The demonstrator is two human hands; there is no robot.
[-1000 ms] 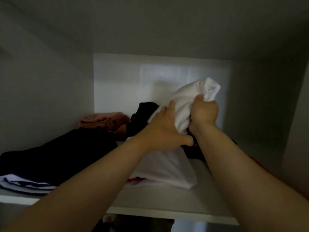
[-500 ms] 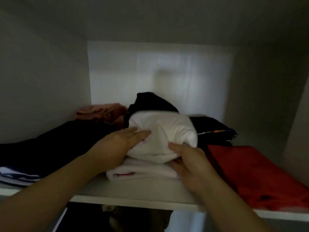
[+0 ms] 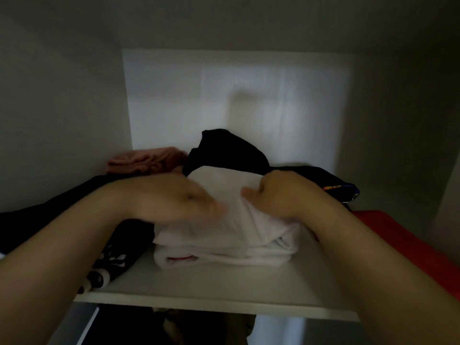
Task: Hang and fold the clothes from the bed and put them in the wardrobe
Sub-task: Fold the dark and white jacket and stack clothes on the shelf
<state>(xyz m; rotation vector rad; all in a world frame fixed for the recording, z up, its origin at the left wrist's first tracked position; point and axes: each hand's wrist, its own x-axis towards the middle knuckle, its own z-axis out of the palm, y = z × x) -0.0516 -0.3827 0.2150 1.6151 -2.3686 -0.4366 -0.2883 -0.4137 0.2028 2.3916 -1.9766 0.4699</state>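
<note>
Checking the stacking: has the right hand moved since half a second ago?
Yes. The right hand rose from the front of the white pile onto its top, away from the shelf edge.

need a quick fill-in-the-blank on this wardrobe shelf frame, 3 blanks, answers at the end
1. The left hand and right hand both touch the folded stack, whose colour is ____.
2. The flat garment right of the stack is ____.
3. The crumpled garment in the back left corner is ____.
Missing words: white; red; pink.
</note>
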